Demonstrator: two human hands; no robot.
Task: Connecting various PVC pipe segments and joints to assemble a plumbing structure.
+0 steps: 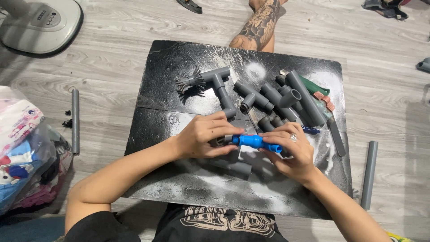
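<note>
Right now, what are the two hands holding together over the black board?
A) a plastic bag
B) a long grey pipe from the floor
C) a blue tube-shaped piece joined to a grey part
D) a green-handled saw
C: the left hand and the right hand grip a blue tube-shaped piece between them, above the black board; the green-handled tool lies untouched among the grey pipe fittings.

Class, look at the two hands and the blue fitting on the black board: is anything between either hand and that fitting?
Nothing visible. The left hand and right hand both already grip the blue fitting directly; the loose grey pipe pieces lie beyond it on the black board.
</note>
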